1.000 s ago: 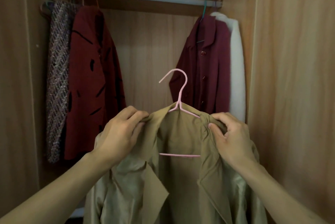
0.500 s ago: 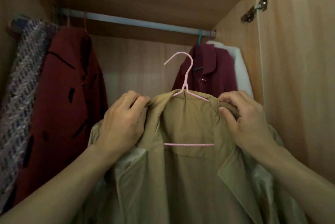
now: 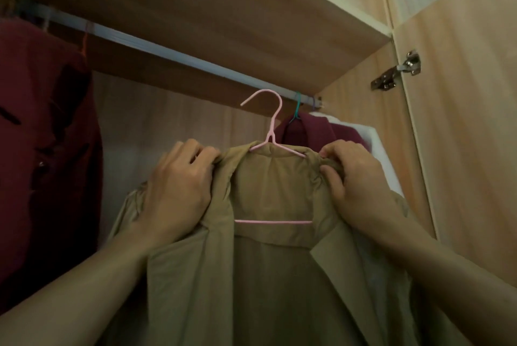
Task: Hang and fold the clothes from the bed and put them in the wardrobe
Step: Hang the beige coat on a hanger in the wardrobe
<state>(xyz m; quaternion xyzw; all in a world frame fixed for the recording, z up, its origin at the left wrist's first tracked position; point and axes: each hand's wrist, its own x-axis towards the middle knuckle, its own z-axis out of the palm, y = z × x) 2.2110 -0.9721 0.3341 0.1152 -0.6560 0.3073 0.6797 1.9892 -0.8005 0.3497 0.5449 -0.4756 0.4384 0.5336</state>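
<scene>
Head camera, looking up into an open wardrobe. Two bare hands hold a tan coat (image 3: 268,275) on a pink wire hanger (image 3: 272,147) in the middle of the view. The left hand (image 3: 179,189) grips the coat's left shoulder, fingers curled round the fabric. The right hand (image 3: 352,180) pinches the right shoulder near the collar, thumb and fingers closed on the cloth.

The hanger's hook rises above and between the two hands, its open tip pointing left. The pale clothes rail (image 3: 173,52) runs from upper left down to the right, just above and behind the hook; the two do not look joined yet. The hands sit about level, each equally near the hook. Judged from this, the coat needs lifting a little up and back to catch the rail.

The coat hangs open, collar spread, soft and slightly shiny. A dark red coat (image 3: 42,163) hangs at left; a maroon jacket (image 3: 313,133) on a teal hanger hangs just behind the right hand.
</scene>
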